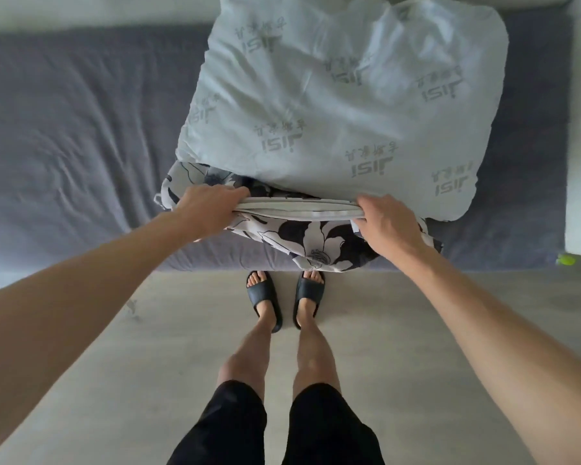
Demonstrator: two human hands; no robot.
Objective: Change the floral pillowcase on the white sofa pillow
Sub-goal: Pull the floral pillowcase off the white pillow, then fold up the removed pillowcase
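The white pillow, printed with grey logos, lies on the grey sofa seat in front of me, almost wholly out of the floral pillowcase, which is bunched at its near edge by the seat's front. My left hand and right hand each have fingers curled tight on the case's white hem, stretched between them.

Bare forearms, no sleeves; black knee-length shorts; black open-toe slide sandals.
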